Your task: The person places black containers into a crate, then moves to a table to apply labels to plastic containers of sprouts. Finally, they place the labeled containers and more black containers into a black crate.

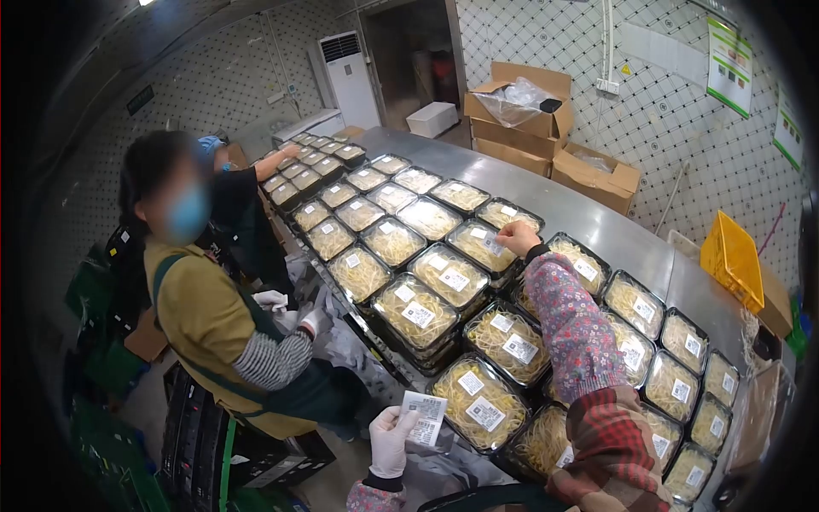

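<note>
My left hand, in a white glove, holds a strip of white printed labels low at the table's edge. My right hand is bare, its fingers pinched over a black tray of pale sprouts in the middle rows; whether a label sits between the fingertips I cannot tell. My right sleeve is floral with a red plaid cuff. Several sealed black trays of sprouts, most bearing white labels, cover the steel table in rows.
A co-worker in a mask, mustard top and green apron stands at the left, gloved hands by the table edge. Another person's arm reaches over the far trays. Cardboard boxes, a yellow crate and an air-conditioner stand behind.
</note>
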Tool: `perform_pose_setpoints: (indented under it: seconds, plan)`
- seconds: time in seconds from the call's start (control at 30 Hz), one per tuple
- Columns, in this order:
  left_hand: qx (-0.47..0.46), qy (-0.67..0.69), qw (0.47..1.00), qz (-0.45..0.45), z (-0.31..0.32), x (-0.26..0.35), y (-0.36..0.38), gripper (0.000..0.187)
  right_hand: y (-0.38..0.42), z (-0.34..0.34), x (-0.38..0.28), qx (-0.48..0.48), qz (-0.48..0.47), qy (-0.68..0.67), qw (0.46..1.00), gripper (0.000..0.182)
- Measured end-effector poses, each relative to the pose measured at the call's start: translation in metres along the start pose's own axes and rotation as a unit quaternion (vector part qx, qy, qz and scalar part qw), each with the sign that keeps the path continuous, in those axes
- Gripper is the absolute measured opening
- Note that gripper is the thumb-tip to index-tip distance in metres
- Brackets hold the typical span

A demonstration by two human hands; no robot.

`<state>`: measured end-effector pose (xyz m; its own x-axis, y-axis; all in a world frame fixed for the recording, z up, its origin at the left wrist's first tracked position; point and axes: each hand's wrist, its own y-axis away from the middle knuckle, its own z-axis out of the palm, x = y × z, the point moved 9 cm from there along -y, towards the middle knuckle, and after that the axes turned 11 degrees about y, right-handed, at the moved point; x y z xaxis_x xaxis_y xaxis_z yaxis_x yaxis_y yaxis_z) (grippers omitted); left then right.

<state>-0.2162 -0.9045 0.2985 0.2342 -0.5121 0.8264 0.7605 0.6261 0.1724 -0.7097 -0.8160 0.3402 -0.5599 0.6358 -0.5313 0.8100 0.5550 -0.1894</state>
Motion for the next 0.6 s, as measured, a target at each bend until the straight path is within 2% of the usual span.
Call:
perform_pose_setpoints:
  seconds: [0.17,0.27,0.3,0.4,0.53,0.57,0.6]
  plan:
    - [0.009,0.024,1.0,0.008,-0.005,-0.001,0.007,0.012,0.004,0.008,-0.004,0.017,0.024,0.105,0.994,0.019]
    - [0.007,0.022,1.0,0.013,-0.006,0.002,0.009,0.012,0.011,0.006,-0.023,0.06,-0.013,0.222,0.973,0.02]
    - [0.008,0.021,1.0,0.014,-0.005,0.003,0.009,0.012,0.014,0.007,-0.029,0.059,-0.03,0.257,0.964,0.025]
    - [0.001,0.02,1.0,0.015,0.0,0.006,0.014,0.011,0.03,-0.012,-0.042,0.171,-0.012,0.38,0.909,0.032]
    - [0.001,0.023,0.999,0.032,0.004,0.015,0.019,0.01,0.053,-0.004,-0.063,0.18,-0.172,0.301,0.92,0.026]
    - [0.006,0.019,0.999,0.035,0.003,0.014,0.017,0.008,0.055,0.021,-0.054,0.073,-0.194,0.292,0.934,0.025]
    - [0.005,0.02,0.999,0.047,0.003,0.016,0.016,0.008,0.057,0.02,-0.054,0.052,-0.172,0.325,0.928,0.026]
